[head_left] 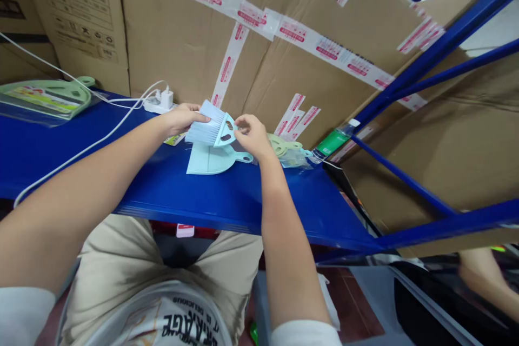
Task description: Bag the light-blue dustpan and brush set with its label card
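A light blue hand brush (211, 127) is held between my two hands above the blue shelf. My left hand (184, 118) is closed on its bristles, the thumb lying across them. At the other end, my right hand (252, 132) has its fingers closed around the brush's handle. Below the brush, a matching light blue dustpan (213, 161) lies on the shelf with its handle to the right. Part of the dustpan is hidden by the brush. A yellow-green card (175, 140) lies under my left wrist.
Green brushes and dustpans (284, 145) in clear plastic lie to the right, near a green-labelled bottle (335, 140). A bagged green dustpan (52, 94) is far left. A white power strip (160, 102) trails cables. Cardboard boxes (170, 27) stand behind. Another person's arm (484, 275) shows at right.
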`<state>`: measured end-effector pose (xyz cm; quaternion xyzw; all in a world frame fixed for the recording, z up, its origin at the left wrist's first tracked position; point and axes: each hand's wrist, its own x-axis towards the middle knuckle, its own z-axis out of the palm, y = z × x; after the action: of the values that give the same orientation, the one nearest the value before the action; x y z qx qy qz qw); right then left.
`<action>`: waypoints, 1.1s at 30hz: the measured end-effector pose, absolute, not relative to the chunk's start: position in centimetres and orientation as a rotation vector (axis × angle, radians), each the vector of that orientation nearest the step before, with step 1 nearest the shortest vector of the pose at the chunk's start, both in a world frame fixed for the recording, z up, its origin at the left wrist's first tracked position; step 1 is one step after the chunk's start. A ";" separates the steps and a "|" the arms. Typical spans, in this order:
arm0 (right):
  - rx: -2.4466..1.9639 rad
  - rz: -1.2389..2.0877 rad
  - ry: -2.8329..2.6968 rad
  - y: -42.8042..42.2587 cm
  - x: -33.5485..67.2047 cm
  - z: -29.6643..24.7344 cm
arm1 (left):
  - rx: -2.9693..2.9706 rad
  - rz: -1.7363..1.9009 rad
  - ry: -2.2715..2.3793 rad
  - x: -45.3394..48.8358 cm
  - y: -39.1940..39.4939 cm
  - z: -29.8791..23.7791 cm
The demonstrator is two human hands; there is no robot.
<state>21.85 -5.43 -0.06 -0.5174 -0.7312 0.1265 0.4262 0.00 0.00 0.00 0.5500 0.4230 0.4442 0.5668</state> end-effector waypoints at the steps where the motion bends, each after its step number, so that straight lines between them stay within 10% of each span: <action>1: -1.351 0.387 -1.739 -5.4 22.0 0.1 | 1.294 1.067 0.986 0.1 0.0 0.0; 15: -1.383 1.270 -1.368 -6.6 25.5 1.3 | 1.225 1.049 1.152 -2.2 2.5 -0.2; 33: -1.874 0.992 -1.712 -6.3 25.3 0.7 | 2.079 0.885 1.058 0.4 0.5 -0.9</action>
<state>25.27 -6.31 0.68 -0.6727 -0.6147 0.3561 0.2068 0.41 0.46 -0.86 0.7900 0.4022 0.3365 0.3178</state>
